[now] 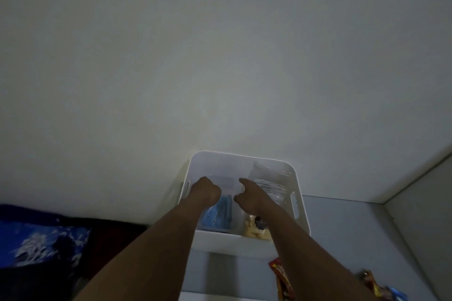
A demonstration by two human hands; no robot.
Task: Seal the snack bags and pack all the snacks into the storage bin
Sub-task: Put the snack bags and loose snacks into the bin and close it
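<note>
Left hand [205, 189] and right hand [247, 197] pinch the clear blue-snack bag [217, 214] in the white plastic bin [244, 243]; best lay it flat.

One wide-angle view looks out from the person's head, facing forward and only partly down, so a pale wall [220, 56] fills the frame from 9 through 12 to 3 o'clock. The white storage bin [244, 244] sits near, low toward 6 o'clock. Both forearms enter from the bottom edge, and the left hand [205, 189] and right hand [249, 195] meet over the bin.
</note>
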